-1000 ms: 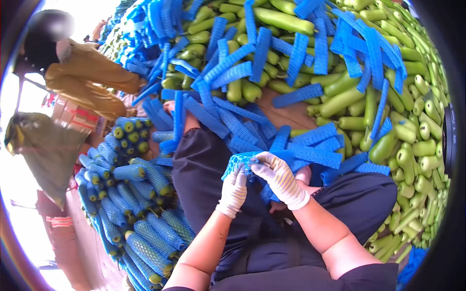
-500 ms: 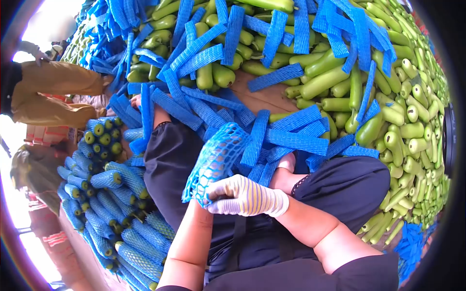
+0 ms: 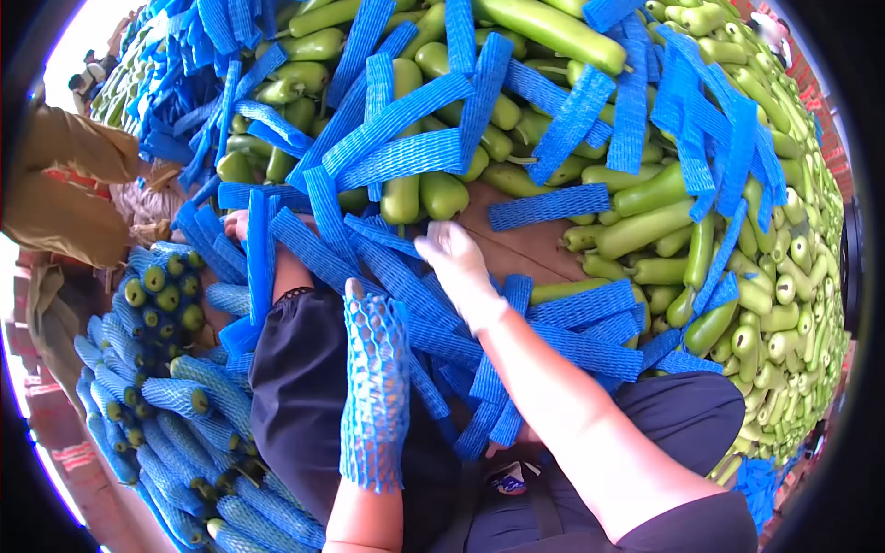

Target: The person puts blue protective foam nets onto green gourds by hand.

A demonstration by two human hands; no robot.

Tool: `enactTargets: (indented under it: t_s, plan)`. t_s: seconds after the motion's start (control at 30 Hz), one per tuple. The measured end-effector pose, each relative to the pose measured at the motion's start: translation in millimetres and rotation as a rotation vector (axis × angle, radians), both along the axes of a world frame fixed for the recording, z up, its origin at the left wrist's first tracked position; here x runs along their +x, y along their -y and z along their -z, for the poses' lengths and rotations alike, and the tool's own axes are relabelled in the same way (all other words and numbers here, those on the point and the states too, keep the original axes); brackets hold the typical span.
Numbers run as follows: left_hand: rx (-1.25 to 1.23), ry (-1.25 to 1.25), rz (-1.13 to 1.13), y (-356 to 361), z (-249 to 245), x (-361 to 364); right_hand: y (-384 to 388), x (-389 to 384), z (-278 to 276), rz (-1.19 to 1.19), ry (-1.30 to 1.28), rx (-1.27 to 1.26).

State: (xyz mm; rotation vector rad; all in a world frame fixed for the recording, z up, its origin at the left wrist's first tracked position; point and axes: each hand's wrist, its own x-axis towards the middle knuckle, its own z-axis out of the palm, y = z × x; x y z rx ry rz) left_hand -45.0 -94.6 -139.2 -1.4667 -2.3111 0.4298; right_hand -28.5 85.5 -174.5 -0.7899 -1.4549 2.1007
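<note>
A blue foam net (image 3: pixel 376 405) is pulled over my left hand (image 3: pixel 373 369) and wrist, a fingertip poking out at its top. The mesh hides how the fingers are held. My gloved right hand (image 3: pixel 450 253) reaches forward, fingers partly spread and holding nothing, just below a green gourd (image 3: pixel 443 195). Flat blue net sleeves (image 3: pixel 401 267) lie in a loose pile between my hands and over my lap. More sleeves (image 3: pixel 396 152) rest across the gourds ahead.
Net-wrapped gourds (image 3: pixel 244 507) are stacked at the left. A large heap of bare gourds (image 3: pixel 770 304) fills the right side. Brown sheeting (image 3: pixel 516 244) shows in the middle. At the upper left, another person's brown trousers (image 3: pixel 69 175) are visible.
My right hand has let go of the net and moved forward toward the gourds. The net now sits further down over my left hand, which points upward.
</note>
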Motion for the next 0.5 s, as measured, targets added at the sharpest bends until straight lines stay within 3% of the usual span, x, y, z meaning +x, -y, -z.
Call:
enactTargets:
  t_s: [0.03,0.1,0.17,0.2,0.23,0.3,0.33,0.37,0.43,0.5]
  plan:
    - [0.582,0.450,-0.012,-3,-4,-2,-13,-31,21,0.011,-0.052,0.007]
    - [0.488,0.412,-0.032,-16,-20,12,-19,-69,13,-0.047,0.295,-0.201]
    - [1.504,2.024,-0.652,-32,-49,26,-13,-113,49,0.157,0.535,-0.089]
    - [1.488,2.066,-0.713,-39,-67,24,-9,-117,49,0.216,0.600,-0.055]
    - [1.366,1.954,-0.564,-34,-64,28,-6,-119,49,0.277,0.661,-0.019]
    - [1.435,2.034,-0.679,-37,-81,23,-9,-103,27,0.201,0.425,-0.097]
    - [1.463,2.097,-0.636,-32,-79,23,-20,-94,23,0.006,0.213,-0.146]
    - [1.489,2.161,-0.588,-26,-74,22,-30,-83,0,-0.119,0.278,-0.141]
    - [1.424,2.095,-0.513,-20,-61,28,-46,-68,-25,-0.139,0.309,-0.261]
    - [1.529,2.272,-0.541,-18,-60,33,-68,-58,-23,-0.067,0.237,-0.271]
